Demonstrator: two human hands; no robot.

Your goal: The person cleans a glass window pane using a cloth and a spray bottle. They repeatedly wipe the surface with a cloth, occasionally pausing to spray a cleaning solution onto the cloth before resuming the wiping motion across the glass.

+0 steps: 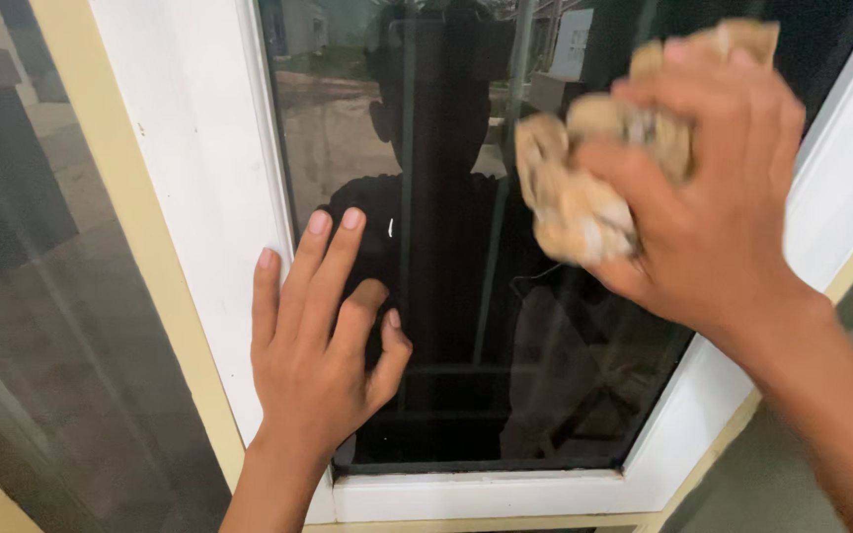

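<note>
My right hand [713, 207] is closed around a crumpled tan cloth [575, 197] and presses it against the dark glass pane [446, 326] of a white-framed window. My left hand [318, 345] rests flat on the glass near the left side of the white frame [199, 197], fingers spread, holding nothing. A dark reflection of a person shows in the pane between my two hands.
A cream-coloured outer frame strip [140, 227] runs down the left, with another glass panel [41, 296] beyond it. The white sill [486, 492] borders the pane at the bottom. The frame's right side [841, 197] slants behind my right forearm.
</note>
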